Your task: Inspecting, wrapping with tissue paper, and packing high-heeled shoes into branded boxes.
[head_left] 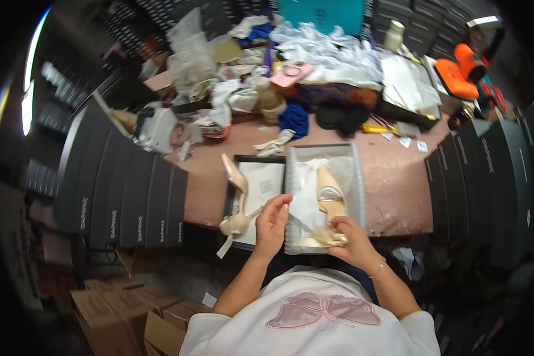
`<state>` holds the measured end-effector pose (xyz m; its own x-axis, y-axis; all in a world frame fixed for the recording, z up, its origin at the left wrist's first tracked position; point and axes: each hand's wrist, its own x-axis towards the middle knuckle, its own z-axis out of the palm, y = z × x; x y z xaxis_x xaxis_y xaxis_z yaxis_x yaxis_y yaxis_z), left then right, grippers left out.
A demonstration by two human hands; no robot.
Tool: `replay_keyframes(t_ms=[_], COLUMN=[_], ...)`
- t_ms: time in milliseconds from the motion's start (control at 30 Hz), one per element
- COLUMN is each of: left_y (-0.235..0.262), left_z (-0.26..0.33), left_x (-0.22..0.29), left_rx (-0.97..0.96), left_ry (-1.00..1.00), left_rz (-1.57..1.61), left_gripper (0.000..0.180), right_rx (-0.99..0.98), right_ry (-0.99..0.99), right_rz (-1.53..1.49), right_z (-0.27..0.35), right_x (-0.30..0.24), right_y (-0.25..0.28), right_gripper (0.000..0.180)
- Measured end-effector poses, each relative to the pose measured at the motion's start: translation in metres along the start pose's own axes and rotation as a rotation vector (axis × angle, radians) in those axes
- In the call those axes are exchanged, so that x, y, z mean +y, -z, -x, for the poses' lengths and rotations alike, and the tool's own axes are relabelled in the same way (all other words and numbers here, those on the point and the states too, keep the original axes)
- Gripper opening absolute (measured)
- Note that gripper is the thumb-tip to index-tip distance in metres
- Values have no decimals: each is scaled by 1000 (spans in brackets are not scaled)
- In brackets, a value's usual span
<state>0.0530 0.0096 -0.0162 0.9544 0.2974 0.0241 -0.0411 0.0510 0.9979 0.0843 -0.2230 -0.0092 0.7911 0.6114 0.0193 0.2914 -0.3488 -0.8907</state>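
A cream pointed shoe (328,181) with a bow at its heel end lies in an open shoe box (358,196) lined with white tissue paper (303,190). My right hand (355,244) is closed on this shoe's heel end by the bow. Over the box's left edge, my left hand (272,224) has its fingertips pinched together near a thin pale strip; what they hold is too small to make out. To the left, a second cream shoe (236,178) leans on its side across the dark box lid (258,159), with its ribbon end hanging over the table's front edge.
Dark shoe boxes stand in rows at the left (121,184) and right (486,184). White crumpled paper (329,50), a blue cloth (293,121) and other clutter cover the table's back. An orange tape dispenser (457,78) sits at the far right. Cardboard cartons (110,308) are on the lower left.
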Motion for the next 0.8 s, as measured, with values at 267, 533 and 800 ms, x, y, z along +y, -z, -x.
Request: replay_keyframes(t_ms=[267,533,800], left_y=[154,74,114], left_z=[39,-2,-12], left_x=[-19,17,-73], left_rx=[-22,-93,46], left_ry=[51,154,-304], left_rz=[-1071,-513,-967], left_gripper=[34,40,55], right_rx=[2,-47,-190], right_ry=[80,103,25], right_rz=[156,156,-11], right_z=[0,4,2], right_x=[15,29,13], right_y=[-18,-21,3], right_gripper=[33,40,49])
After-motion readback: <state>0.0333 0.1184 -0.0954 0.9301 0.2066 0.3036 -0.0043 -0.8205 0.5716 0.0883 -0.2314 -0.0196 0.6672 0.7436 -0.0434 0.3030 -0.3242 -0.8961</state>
